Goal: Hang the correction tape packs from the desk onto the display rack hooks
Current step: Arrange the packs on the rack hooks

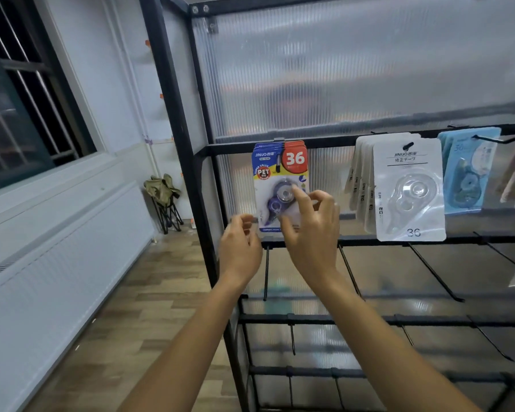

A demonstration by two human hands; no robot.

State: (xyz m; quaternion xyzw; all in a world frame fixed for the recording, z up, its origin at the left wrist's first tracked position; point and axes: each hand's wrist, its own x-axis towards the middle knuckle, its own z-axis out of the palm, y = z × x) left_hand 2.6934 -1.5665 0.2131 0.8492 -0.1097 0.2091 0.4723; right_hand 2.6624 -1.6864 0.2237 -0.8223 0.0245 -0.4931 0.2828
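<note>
- Hanging from the far-left hook of the black display rack is a bunch of blue, yellow and red correction tape packs, the front one marked "36".
- The right hand is raised in front of that bunch, its forefinger touching the clear blister and its thumb at the lower edge; whether the grip is pinching the pack cannot be told.
- The left hand sits just left of the pack's lower corner, fingers loosely curled, and its grip appears to hold nothing.
- To the right hang a bunch of white packs, then blue packs.
- Bare hooks jut from the lower rails.
- A folded stool stands on the wooden floor at far left.
</note>
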